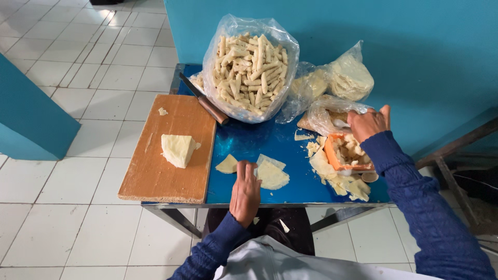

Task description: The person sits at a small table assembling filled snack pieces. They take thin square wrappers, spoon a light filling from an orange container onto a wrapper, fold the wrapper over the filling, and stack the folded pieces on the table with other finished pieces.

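Near the front edge of the blue table, the left hand lies flat, palm down, fingers loose and gripping nothing. Its fingertips touch a thin pale dough sheet, which lies flat with its long axis running roughly left to right, one corner pointing toward the back edge. A smaller wedge of dough sits just beside it on the left.

Over by the right edge, the right hand is pinching the rim of a clear plastic bag, thumb sticking up. Right below it is an orange tub with pale filling in it, and scraps of dough are scattered around that.

On the left side, a wooden cutting board runs front to back and hangs over the table's left edge, with a chunky block of dough on it. A knife lies diagonally across the board's back right corner, blade pointing to the back left. At the back edge, a big open bag of finger-shaped rolls stands upright, with two more bags of dough next to it.
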